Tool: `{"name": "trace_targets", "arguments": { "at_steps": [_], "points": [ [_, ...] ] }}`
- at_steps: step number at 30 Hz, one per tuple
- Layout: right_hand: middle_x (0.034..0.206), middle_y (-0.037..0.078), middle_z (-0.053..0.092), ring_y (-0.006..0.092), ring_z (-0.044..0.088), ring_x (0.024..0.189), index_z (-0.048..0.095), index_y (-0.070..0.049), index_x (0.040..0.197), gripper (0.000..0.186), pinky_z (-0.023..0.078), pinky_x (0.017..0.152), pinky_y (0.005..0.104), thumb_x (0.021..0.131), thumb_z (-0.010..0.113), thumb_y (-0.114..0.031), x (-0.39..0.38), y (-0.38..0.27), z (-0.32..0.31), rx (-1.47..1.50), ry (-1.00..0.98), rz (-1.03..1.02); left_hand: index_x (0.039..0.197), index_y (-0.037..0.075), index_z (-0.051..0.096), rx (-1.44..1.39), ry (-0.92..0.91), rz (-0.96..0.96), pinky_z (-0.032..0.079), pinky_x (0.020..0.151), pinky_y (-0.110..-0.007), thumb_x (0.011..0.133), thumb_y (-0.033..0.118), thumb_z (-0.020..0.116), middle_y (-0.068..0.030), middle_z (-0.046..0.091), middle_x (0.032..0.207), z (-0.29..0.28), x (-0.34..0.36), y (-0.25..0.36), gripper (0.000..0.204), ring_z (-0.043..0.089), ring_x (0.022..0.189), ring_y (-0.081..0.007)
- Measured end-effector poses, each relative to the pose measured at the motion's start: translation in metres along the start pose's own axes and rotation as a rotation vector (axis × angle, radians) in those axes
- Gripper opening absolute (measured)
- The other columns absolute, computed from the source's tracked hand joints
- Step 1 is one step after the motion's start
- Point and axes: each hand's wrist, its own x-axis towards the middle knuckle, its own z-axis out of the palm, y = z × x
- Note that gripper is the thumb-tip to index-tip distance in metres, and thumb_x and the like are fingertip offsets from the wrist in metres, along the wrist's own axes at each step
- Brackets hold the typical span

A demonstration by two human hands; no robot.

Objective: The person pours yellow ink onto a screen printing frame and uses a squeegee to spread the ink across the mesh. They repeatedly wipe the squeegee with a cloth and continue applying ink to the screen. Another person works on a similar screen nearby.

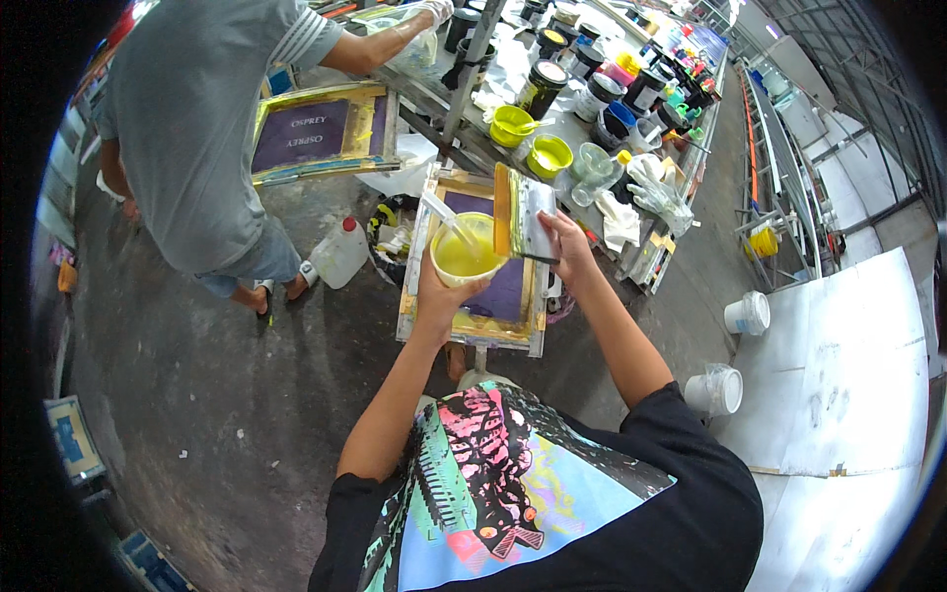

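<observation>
While the left grip [441, 299] clasps a pale tub [454, 277] of yellow liquid, the right grip [569, 245] grasps a squeegee [525, 219] just right of the tub, touching or nearly touching its rim. A white-handled stirrer [440, 209] leans inside the tub. Keeping the tub level and scraping the blade against its rim should spare the framed screen [493, 306] below the tub. Beyond the tub, rightward, stands the desk [569, 125].
</observation>
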Motion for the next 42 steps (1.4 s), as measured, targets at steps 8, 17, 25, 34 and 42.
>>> {"name": "trace_targets", "arguments": {
  "at_steps": [8, 17, 25, 34, 42],
  "points": [
    [0.115, 0.006, 0.071, 0.0150, 0.071, 0.097, 0.058, -0.002, 0.134, 0.040, 0.059, 0.090, 0.0331, 0.098, 0.068, -0.013, -0.032, 0.001, 0.019, -0.147, -0.137, 0.114, 0.145, 0.009, 0.043, 0.177, 0.244, 0.213, 0.052, 0.107, -0.034, 0.069, -0.009, 0.087, -0.0071, 0.056, 0.139, -0.008, 0.049, 0.006, 0.090, 0.058, 0.127, -0.0211],
    [0.120, 0.007, 0.070, 0.0152, 0.070, 0.103, 0.057, -0.003, 0.137, 0.045, 0.058, 0.091, 0.0335, 0.096, 0.071, -0.015, -0.045, -0.005, 0.006, -0.256, -0.161, 0.212, 0.146, 0.009, 0.043, 0.209, 0.275, 0.304, 0.050, 0.109, -0.035, 0.070, -0.010, 0.086, -0.0062, 0.055, 0.137, -0.013, 0.079, 0.007, 0.090, 0.056, 0.129, -0.0215],
    [0.098, 0.003, 0.072, 0.0122, 0.066, 0.090, 0.067, -0.003, 0.123, 0.036, 0.055, 0.081, 0.0318, 0.092, 0.078, -0.016, -0.001, 0.046, -0.019, -0.895, -0.331, -0.055, 0.147, 0.007, 0.038, 0.234, 0.363, 0.270, 0.052, 0.108, -0.034, 0.076, -0.008, 0.084, -0.0095, 0.052, 0.141, -0.063, 0.045, 0.024, 0.085, 0.055, 0.131, -0.0223],
    [0.113, 0.002, 0.074, 0.0242, 0.066, 0.108, 0.076, -0.021, 0.112, 0.036, 0.048, 0.093, 0.0409, 0.079, 0.068, -0.009, 0.039, 0.173, -0.012, -1.660, -0.680, -0.681, 0.153, 0.008, 0.033, 0.198, 0.482, 0.148, 0.049, 0.112, -0.038, 0.077, -0.010, 0.081, -0.0086, 0.049, 0.147, -0.096, -0.027, 0.035, 0.092, 0.052, 0.135, -0.0225],
    [0.117, -0.001, 0.074, 0.0207, 0.064, 0.114, 0.076, -0.022, 0.113, 0.037, 0.044, 0.100, 0.0406, 0.081, 0.066, -0.007, 0.053, 0.206, -0.013, -1.653, -0.690, -0.793, 0.153, 0.008, 0.035, 0.191, 0.518, 0.146, 0.049, 0.113, -0.039, 0.076, -0.009, 0.081, -0.0089, 0.051, 0.148, -0.107, -0.056, 0.036, 0.092, 0.053, 0.136, -0.0232]
  ]
}}
